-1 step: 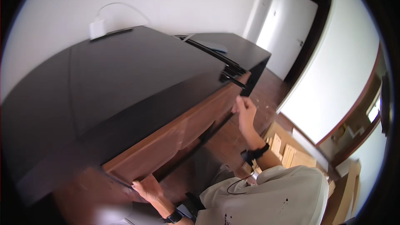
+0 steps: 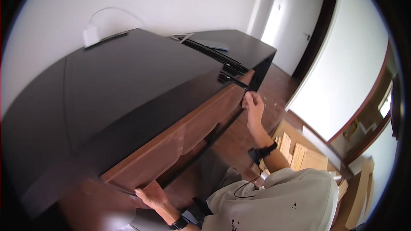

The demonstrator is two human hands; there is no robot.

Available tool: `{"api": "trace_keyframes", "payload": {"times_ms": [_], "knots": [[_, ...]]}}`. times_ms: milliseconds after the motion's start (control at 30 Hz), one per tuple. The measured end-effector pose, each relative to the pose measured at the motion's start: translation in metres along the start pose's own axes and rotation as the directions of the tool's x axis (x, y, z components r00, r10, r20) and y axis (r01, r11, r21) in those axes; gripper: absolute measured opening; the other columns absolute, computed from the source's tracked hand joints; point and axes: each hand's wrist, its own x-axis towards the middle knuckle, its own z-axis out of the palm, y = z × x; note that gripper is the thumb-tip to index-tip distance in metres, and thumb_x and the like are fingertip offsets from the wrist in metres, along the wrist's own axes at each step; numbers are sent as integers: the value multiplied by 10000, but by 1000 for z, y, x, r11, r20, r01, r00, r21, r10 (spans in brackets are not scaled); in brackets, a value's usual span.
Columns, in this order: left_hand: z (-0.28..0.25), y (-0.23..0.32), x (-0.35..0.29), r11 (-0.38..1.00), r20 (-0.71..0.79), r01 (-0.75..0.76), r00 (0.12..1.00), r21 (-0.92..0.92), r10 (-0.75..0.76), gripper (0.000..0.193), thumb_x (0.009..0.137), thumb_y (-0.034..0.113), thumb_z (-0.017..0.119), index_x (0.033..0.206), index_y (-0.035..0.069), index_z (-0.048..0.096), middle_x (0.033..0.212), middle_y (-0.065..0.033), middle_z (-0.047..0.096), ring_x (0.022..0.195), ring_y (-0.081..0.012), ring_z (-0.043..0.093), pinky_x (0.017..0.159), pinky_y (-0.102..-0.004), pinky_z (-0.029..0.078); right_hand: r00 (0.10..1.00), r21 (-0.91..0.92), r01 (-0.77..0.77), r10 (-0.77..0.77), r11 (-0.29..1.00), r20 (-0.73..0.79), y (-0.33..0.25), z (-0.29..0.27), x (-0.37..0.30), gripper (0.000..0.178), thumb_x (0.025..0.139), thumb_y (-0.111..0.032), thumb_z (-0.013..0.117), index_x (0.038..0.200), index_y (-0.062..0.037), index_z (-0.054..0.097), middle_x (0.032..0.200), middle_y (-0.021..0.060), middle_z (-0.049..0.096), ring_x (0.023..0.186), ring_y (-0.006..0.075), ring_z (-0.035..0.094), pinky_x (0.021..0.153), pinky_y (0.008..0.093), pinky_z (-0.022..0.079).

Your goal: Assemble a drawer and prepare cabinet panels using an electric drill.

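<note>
A long reddish-brown wooden panel (image 2: 147,164) runs along the near side of a black desk (image 2: 111,81). Its lower edge has a curved outline. My left hand (image 2: 153,194) is closed at the panel's lower edge toward the left end, with thumb and fingertips pressed against it. At the far right end, my right hand (image 2: 253,102) has its fingers curled in a pinch on the panel's edge, just below a black metal rail (image 2: 233,81). The fingertips there are partly hidden. A dark strap with a small device sits on each wrist.
On the desktop are a white charger (image 2: 91,37) with a cable, and a thin grey-blue device (image 2: 214,45) beside long black rails (image 2: 209,52). Cardboard and pale wooden boards (image 2: 306,158) lie on the floor at right. A white door (image 2: 295,25) stands beyond.
My right hand has risen slightly and now meets the panel's right end. The left hand stays at the lower edge. The view has shifted a little.
</note>
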Motion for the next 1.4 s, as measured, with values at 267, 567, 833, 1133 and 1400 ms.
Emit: {"api": "trace_keyframes", "payload": {"times_ms": [267, 567, 833, 1133, 1400], "knots": [[-5, 3, -2, 993, 107, 33, 993, 117, -45, 530, 919, 355, 573, 1328, 43, 442, 1348, -139, 468, 1241, -310, 444, 1092, -476, 321, 965, 128, -29, -5, 991, 263, 66, -14, 78, 576, 896, -395, 628, 1273, 23, 507, 1175, 92, 580, 1097, 159, 521, 974, 295, 388], [5, -22, -15, 877, 62, 212, 963, 430, -264, 495, 913, 403, 568, 1279, 81, 486, 1273, -107, 534, 1187, -304, 495, 1014, -501, 390, 941, 354, -198, 76, 914, 331, 58, 0, 77, 456, 859, -272, 700, 1155, 56, 588, 1023, 64, 628, 936, 115, 561, 842, 269, 455], [29, -57, -21, 725, -25, 394, 886, 566, -462, 450, 906, 426, 569, 1258, 164, 469, 1265, -89, 532, 1146, -282, 519, 985, -492, 405, 940, 452, -262, 119, 853, 320, 75, 12, 76, 512, 790, -247, 757, 1196, 11, 581, 1097, 107, 632, 980, 165, 604, 848, 298, 494], [86, -147, -26, 597, -43, 542, 761, 592, -647, 640, 751, 450, 736, 1268, 143, 516, 1341, -86, 493, 1226, -309, 470, 1012, -527, 392, 984, 164, -156, 139, 974, 111, 118, -18, 27, 438, 719, -266, 807, 1023, -11, 622, 981, 83, 632, 921, 185, 612, 801, 318, 485], [80, -126, -17, 660, -52, 505, 814, 556, -578, 701, 738, 563, 697, 1273, 144, 523, 1301, -52, 545, 1225, -263, 478, 1013, -470, 385, 684, 511, -728, 524, 457, 507, 116, 1, -37, 336, 836, -270, 733, 911, 12, 566, 829, 56, 614, 780, 107, 604, 729, 261, 499]]}}
